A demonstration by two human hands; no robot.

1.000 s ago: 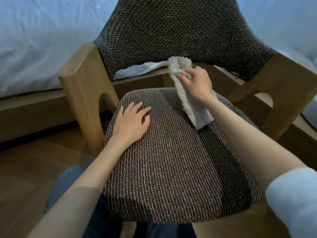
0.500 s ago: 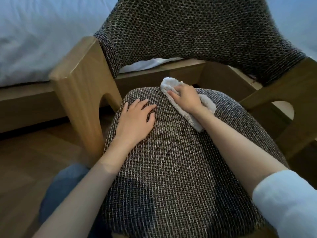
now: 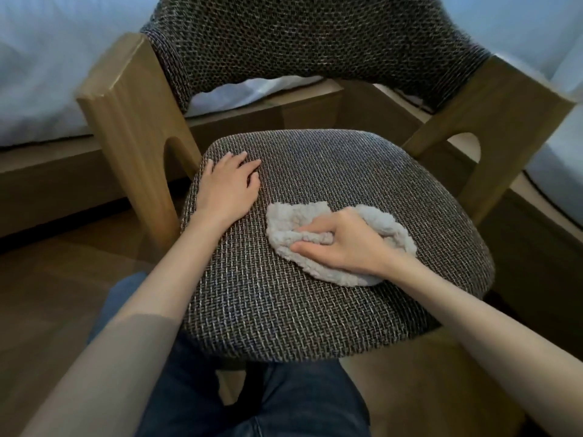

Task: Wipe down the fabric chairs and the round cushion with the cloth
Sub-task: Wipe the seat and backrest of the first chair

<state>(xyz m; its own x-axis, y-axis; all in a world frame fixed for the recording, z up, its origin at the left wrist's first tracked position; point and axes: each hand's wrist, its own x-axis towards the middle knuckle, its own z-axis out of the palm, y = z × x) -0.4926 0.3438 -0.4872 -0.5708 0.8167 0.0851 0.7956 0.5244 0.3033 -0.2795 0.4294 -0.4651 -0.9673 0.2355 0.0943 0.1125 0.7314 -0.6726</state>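
A fabric chair fills the view, with a dark woven seat, a woven backrest and light wooden arms. A fluffy pale grey cloth lies bunched on the middle of the seat. My right hand grips the cloth, fingers curled into its folds, and presses it onto the seat. My left hand rests flat on the seat's left rear part, fingers spread, apart from the cloth. No round cushion is in view.
The left wooden arm and the right wooden arm flank the seat. A bed with white linen stands close behind on a wooden base. Wood floor lies at the left; my knees in blue jeans are under the seat's front edge.
My right hand brought the cloth down from the backrest gap onto the seat, then dragged it from the rear toward the middle. My left hand stayed flat on the seat.
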